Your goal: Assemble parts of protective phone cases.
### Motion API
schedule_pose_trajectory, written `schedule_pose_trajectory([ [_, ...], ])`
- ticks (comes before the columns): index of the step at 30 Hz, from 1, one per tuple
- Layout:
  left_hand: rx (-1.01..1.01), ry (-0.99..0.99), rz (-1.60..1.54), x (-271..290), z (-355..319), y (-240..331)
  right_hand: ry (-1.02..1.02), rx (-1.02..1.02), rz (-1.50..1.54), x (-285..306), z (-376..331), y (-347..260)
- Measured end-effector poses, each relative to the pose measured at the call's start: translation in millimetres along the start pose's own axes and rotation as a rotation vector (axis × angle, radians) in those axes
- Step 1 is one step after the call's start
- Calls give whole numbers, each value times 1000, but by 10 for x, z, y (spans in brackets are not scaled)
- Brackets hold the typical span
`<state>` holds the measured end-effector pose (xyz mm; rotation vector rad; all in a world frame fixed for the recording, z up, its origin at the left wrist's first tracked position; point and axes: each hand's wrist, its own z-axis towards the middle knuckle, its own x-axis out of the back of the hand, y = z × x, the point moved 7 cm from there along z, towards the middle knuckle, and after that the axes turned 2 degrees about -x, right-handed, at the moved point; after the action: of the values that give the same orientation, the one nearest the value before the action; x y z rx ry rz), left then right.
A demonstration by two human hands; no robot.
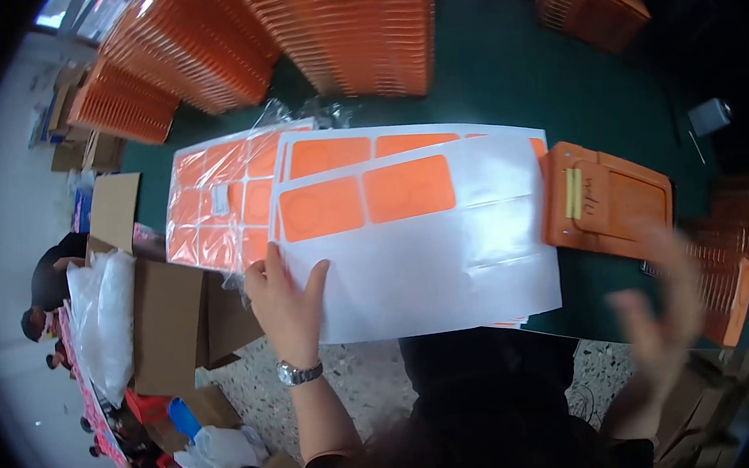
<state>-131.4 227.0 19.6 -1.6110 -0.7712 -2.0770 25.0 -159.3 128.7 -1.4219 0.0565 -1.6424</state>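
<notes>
A large white label sheet (413,271) lies in front of me, with two orange rounded labels (408,188) left along its top; the rest of it is bare backing. Under it are more sheets of orange labels (329,157). My left hand (287,298) rests on the sheet's left edge, thumb and fingers apart. Off to the right, my right hand (661,304) is raised and smeared by motion, its thumb apart from its fingers and nothing visible in it. Nearest to it is an orange plastic panel (623,201) bearing a yellow strip with dark handwriting.
Tall stacks of orange plastic parts (350,29) stand at the back of the green table (493,66). A plastic-wrapped pack of orange labels (213,198) lies left. More orange parts (726,290) sit at right. Cardboard boxes (166,325) crowd the left side; people sit beyond.
</notes>
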Motion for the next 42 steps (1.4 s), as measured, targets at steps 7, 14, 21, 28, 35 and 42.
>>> schedule_pose_trajectory([
  [7, 51, -25, -197, 10, -26, -1, -591, 352, 126, -2404, 60, -676],
  [14, 258, -68, -458, 74, -99, -323, -452, 463, 116, -2387, -125, -669],
  [21, 318, -397, -1144, -55, -53, -137, -502, 507, 198, -2179, -79, -771],
  [28, 279, -329, -1077, 161, -99, 94, -105, 539, 460, -2183, 633, -1229],
  [35, -113, -197, -546, 519, -17, 407, -60, 610, 529, -2209, 681, -1268],
  [42, -220, -200, -523, 560, 5, 544, -52, 643, 562, -2183, 645, -1225],
])
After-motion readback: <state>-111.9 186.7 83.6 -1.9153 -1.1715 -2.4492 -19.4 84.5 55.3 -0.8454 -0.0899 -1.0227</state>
